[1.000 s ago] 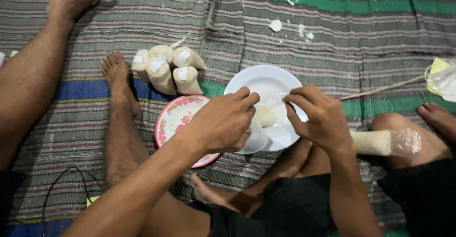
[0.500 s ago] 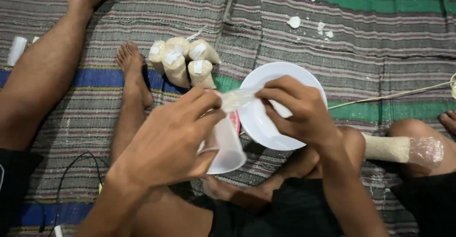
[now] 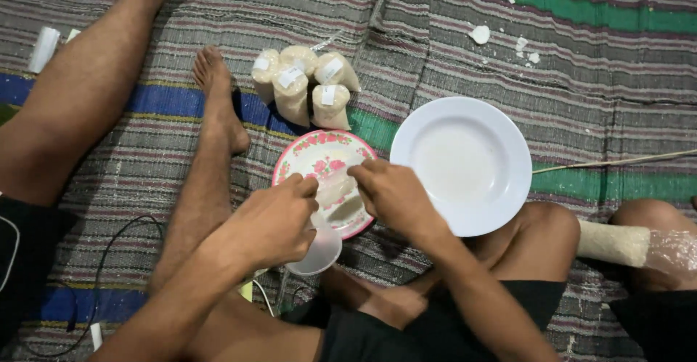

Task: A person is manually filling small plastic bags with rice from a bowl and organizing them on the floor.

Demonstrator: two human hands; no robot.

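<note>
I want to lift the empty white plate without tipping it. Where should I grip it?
Grip the white plate by its broad flat rim on the far right side, probably thumb on top and fingers under. That edge lies bare on the mat; the near edge rests against the knee.

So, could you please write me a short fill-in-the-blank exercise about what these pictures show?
1. The left hand holds a clear plastic ____ tilted over the flowered plate.
2. The plain plate beside the flowered one is ____ in colour.
3. The filled, labelled bags lie beyond the ____ plate.
4. The right hand pinches a small clear bag over the ____ plate.

Missing words: cup; white; flowered; flowered
</note>
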